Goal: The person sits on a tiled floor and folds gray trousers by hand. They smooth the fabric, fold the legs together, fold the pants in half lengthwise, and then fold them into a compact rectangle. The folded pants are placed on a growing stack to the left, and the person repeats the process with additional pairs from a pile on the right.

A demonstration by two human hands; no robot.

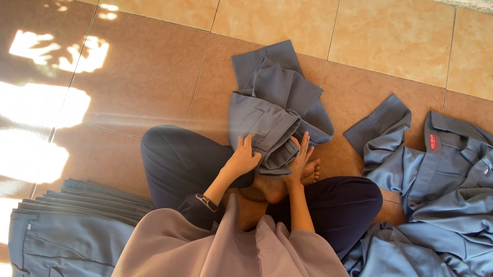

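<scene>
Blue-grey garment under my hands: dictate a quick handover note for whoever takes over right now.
Left hand: flat on the half-folded blue-grey garment, gripping nothing.
Right hand: pressing its right edge, fingers straight.
Garment lies on the tiled floor before the crossed legs.
Done: folded stack at the left.
Left: this fold, then the loose pile of shirts at the right.

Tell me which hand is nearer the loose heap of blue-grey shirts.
Right. The right hand rests on the folded garment's edge, on the side facing the loose heap of shirts. The left hand presses the garment's far side.
</scene>
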